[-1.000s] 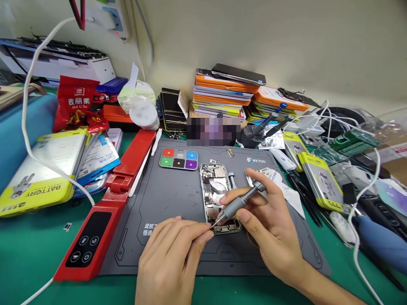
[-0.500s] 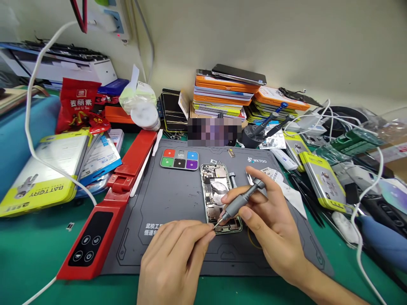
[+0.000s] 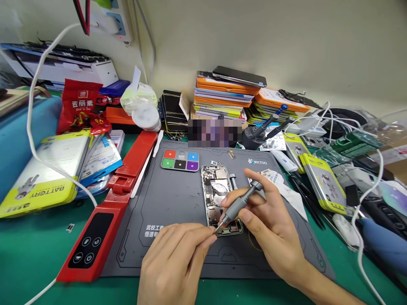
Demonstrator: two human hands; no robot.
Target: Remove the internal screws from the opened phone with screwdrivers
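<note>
An opened smartphone (image 3: 218,186) lies on the dark grey mat, its inner boards and metal parts exposed. Between the fingers and thumb of my right hand (image 3: 275,231) is a grey precision screwdriver (image 3: 238,205), slanting down to the left. Its tip meets the fingertips of my left hand (image 3: 178,258), just over the phone's lower left corner. My left thumb and forefinger are pinched together there; whatever they hold is too small or hidden to tell. A second small grey driver (image 3: 233,180) rests close to the phone's right side, partly behind my right hand.
A magnetic pad with coloured squares (image 3: 180,160) sits at the mat's upper left. Along the left edge stretches a red folding lamp (image 3: 92,241). Stacked boxes (image 3: 224,91) and a screwdriver holder (image 3: 252,137) stand behind. Battery packs (image 3: 322,180) and white cables lie right.
Both hands keep nearly the same pose, with the screwdriver tip still at my left fingertips. The whole view has shifted very slightly.
</note>
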